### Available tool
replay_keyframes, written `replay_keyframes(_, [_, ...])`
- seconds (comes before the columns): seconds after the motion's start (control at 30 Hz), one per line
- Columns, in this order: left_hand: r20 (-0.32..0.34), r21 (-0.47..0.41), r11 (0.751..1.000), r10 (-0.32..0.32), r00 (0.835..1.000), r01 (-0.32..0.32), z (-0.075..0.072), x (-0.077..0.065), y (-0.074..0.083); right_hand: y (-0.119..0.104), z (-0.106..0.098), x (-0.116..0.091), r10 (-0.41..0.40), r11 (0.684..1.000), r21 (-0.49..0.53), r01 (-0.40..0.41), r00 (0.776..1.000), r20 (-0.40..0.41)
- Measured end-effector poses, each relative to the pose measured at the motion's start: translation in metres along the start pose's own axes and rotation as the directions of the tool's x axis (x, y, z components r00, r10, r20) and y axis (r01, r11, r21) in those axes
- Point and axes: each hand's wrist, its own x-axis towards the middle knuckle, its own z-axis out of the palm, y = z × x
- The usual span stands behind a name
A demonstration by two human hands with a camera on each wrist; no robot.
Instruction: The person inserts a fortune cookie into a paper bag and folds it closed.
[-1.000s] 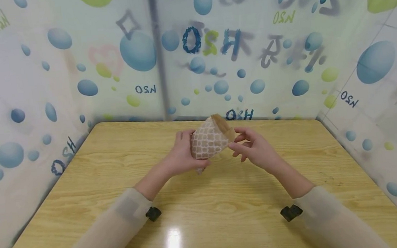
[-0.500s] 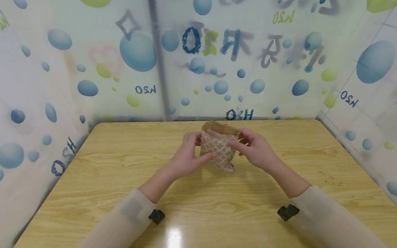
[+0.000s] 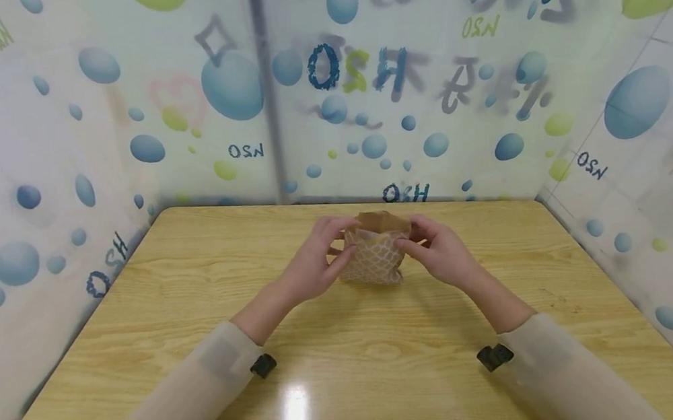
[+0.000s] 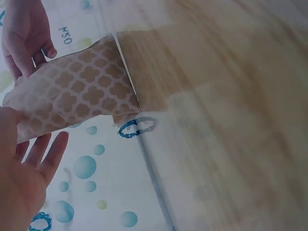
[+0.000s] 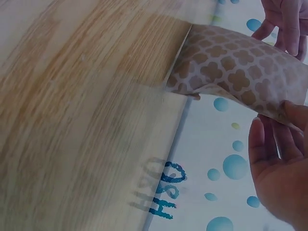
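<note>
A small brown paper bag (image 3: 374, 260) with a white lattice print stands upright at the middle of the table, its mouth gaping upward. My left hand (image 3: 315, 259) holds its left side near the rim, thumb on the printed front and fingers behind. On the opposite side, my right hand (image 3: 441, 254) pinches the upper right edge between thumb and fingers. In the left wrist view, the bag's printed face (image 4: 82, 82) spans between both hands; the right wrist view shows the same print (image 5: 231, 67). What lies deep inside the bag is hidden.
The pale wooden table (image 3: 196, 264) ends at a back edge just beyond the bag. A light curtain (image 3: 199, 176) with blue and green bubble prints encloses the table at the back and both sides.
The bag has turned from lying tilted sideways to upright, mouth up, and has come down toward the table. My right hand has taken hold of its right rim; my left has shifted toward the rim.
</note>
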Motion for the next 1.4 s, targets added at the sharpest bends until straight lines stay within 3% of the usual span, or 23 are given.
replay_keyframes(0.17, [-0.002,0.037,0.999,0.015,1.0,-0.015,-0.0002,0.0,0.0009,0.0022,0.0007,-0.0015,-0.091,0.995,-0.042,0.09,0.996,-0.016])
replay_keyframes(0.4, [-0.002,0.035,0.999,0.002,1.0,-0.002,-0.0011,0.0003,-0.0007,0.0049,0.0025,-0.0042,-0.252,0.953,-0.178,0.244,0.967,-0.023])
replay_keyframes(0.57, [0.005,0.036,0.999,-0.002,1.0,0.002,-0.002,0.0006,-0.0016,0.0033,0.0025,-0.0034,-0.254,0.951,-0.186,0.248,0.967,-0.005])
replay_keyframes(0.77, [-0.011,0.074,0.996,0.045,0.999,-0.044,-0.0001,0.0016,-0.0019,0.0005,0.0026,-0.0038,-0.232,0.955,-0.183,0.232,0.972,0.023])
replay_keyframes(0.9, [0.001,0.074,0.997,0.028,1.0,-0.028,0.0021,0.0032,-0.0012,-0.0013,0.0035,-0.0042,-0.23,0.955,-0.186,0.233,0.973,0.038])
replay_keyframes(1.0, [-0.022,0.036,0.999,0.005,1.0,-0.004,0.0039,0.0033,-0.0016,-0.0019,0.004,-0.0041,-0.228,0.954,-0.194,0.229,0.973,0.027])
replay_keyframes(1.2, [-0.151,-0.101,0.995,-0.025,0.988,0.01,0.0044,0.0029,0.0019,-0.0012,0.0047,-0.0025,-0.252,0.949,-0.206,0.239,0.967,-0.042])
replay_keyframes(1.4, [-0.168,-0.203,0.973,-0.147,0.975,0.112,0.0045,0.003,0.0039,0.0003,0.0067,-0.0024,-0.248,0.956,-0.186,0.226,0.964,-0.1])
